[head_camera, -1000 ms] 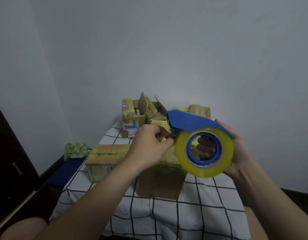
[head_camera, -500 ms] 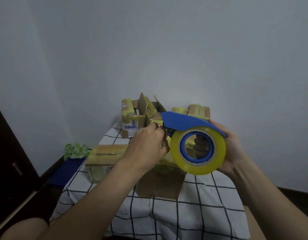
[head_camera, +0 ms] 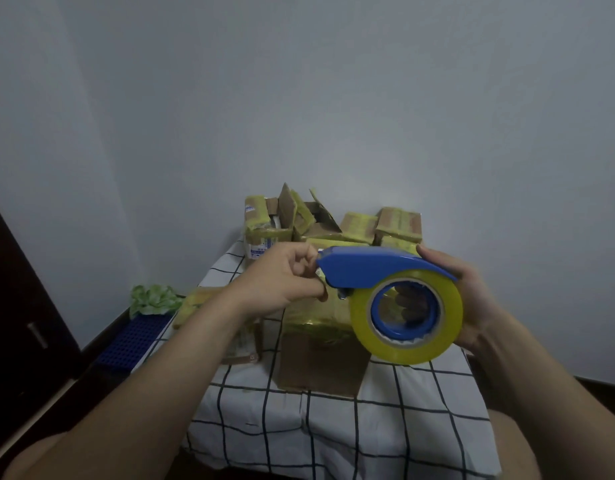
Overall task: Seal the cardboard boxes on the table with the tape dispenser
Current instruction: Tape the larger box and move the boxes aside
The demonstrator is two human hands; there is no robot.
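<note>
Gripping tape dispenser (head_camera: 371,269) in right hand (head_camera: 474,303), left hand (head_camera: 281,282) pinching its front tip.

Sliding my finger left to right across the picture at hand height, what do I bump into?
Crumpled green bundle → left hand → blue plastic tape dispenser with yellow tape roll → right hand.

Blue tape dispenser (head_camera: 368,268) in right hand (head_camera: 472,299), left hand (head_camera: 281,282) at its tip.
</note>
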